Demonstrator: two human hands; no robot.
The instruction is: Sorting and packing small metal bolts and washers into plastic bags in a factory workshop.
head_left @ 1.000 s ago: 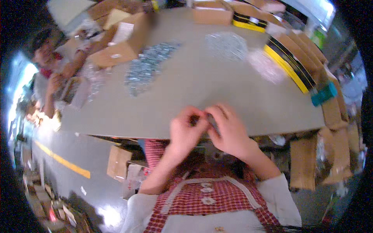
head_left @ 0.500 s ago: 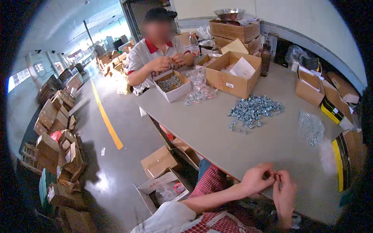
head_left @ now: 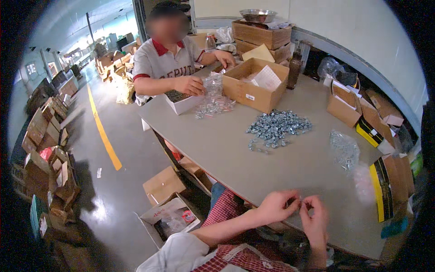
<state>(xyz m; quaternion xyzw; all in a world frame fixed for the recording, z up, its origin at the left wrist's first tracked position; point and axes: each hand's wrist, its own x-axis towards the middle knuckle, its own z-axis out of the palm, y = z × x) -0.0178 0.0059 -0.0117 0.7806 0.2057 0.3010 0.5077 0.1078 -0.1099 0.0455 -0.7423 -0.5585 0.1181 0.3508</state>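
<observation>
At the near edge of the desk [head_left: 253, 158] the left hand [head_left: 275, 206] and the right hand [head_left: 315, 220] are held close together, fingertips facing each other. A small metal part [head_left: 302, 204] is pinched between the fingers of both hands, just above the grey surface; its exact shape is too small to be made out. Both forearms are seen coming in from the lower edge, the left in a white sleeve above a red checked apron [head_left: 247, 260].

Further out on the desk, well apart from the hands, a loose heap of shiny metal fasteners [head_left: 277, 128] is spread. To its right a clear plastic bag [head_left: 344, 149] holding more small parts is laid flat. Along the right edge, brown cardboard boxes [head_left: 344, 106] and yellow-and-black cartons [head_left: 380, 188] are lined up.

At the far end an open cardboard box [head_left: 253, 86] with a white sheet inside is placed, with a pile of small filled bags [head_left: 213, 102] beside it. There another person in a grey shirt with a red collar is seated, one hand [head_left: 190, 85] resting at a small white box [head_left: 181, 102] of dark parts. A metal bowl [head_left: 257, 15] is set on top of stacked boxes behind. On the floor to the left a yellow line [head_left: 103, 131] is painted, and more open cartons [head_left: 165, 206] are lying below the desk.
</observation>
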